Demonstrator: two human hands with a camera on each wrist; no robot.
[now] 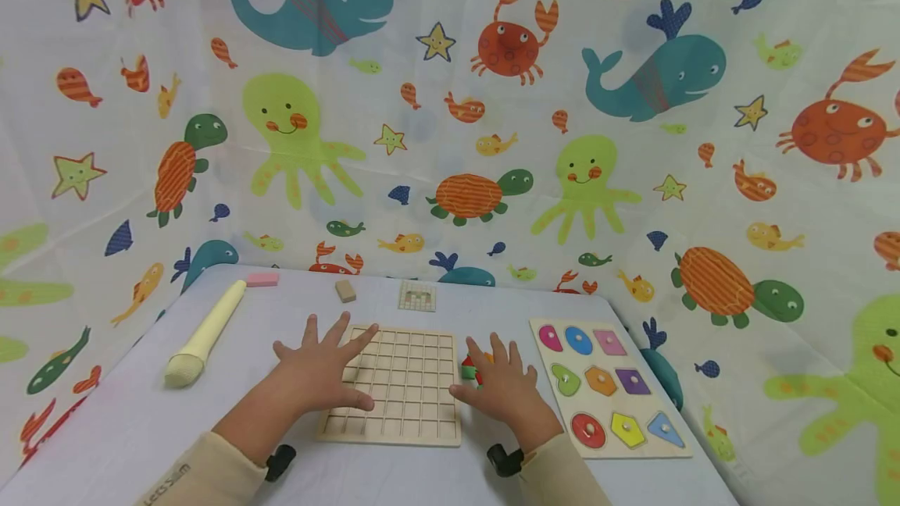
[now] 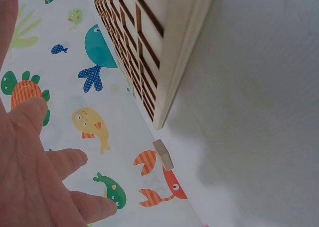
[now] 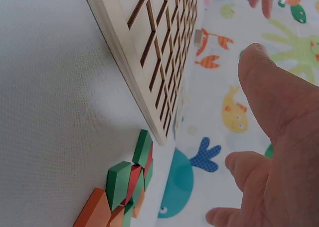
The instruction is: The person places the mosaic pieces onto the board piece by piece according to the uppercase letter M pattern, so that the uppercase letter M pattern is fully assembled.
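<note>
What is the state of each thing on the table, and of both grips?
Left grip: open, fingers spread, holding nothing
Right grip: open, fingers spread, holding nothing
Grid board: flat, visible cells empty
Shape puzzle: all nine pieces in place
Coloured blocks: loose, grouped beside that board
Yellow microphone-shaped object: lying down
Wooden block: lying, untouched
Pink block: lying, untouched
Small grid-patterned card: details too small to tell

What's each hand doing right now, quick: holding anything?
Left hand: open, fingers spread, holding nothing, by the wooden grid board.
Right hand: open, fingers spread, holding nothing, near the green, red and orange blocks.
</note>
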